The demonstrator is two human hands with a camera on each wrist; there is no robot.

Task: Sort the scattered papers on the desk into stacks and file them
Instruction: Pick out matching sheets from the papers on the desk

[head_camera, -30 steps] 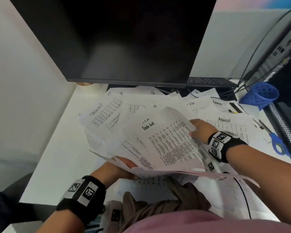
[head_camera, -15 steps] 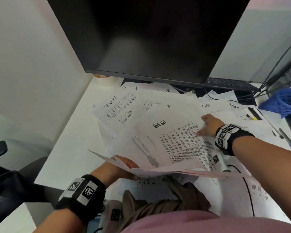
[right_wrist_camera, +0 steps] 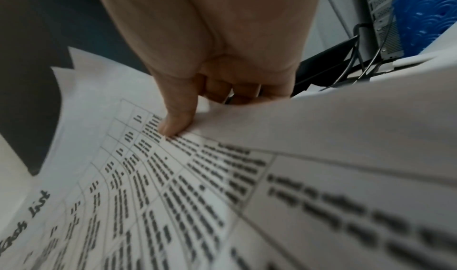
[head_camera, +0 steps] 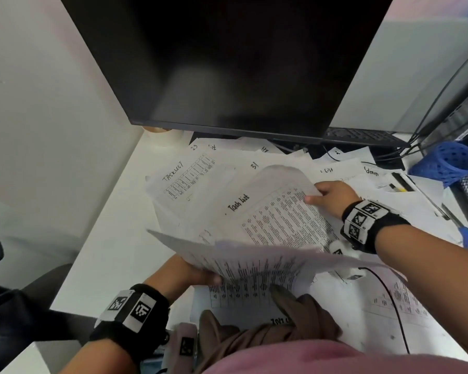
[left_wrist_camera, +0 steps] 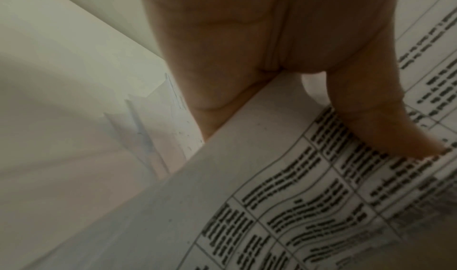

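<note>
My left hand (head_camera: 189, 273) pinches a small gathered sheaf (head_camera: 254, 263) over the bench's near edge; my right hand (head_camera: 333, 197) pinches the Task List sheet (head_camera: 276, 211) mid-bench. Most papers (head_camera: 189, 174) lie scattered toward the far edge; I judge sorting barely begun, nothing filed.

You see many white papers (head_camera: 200, 174) spread in a messy pile on the desk. One sheet says "Task list" (head_camera: 268, 209) and its far corner curls up. A small bunch of printed sheets (head_camera: 254, 263) is lifted above the pile.
</note>
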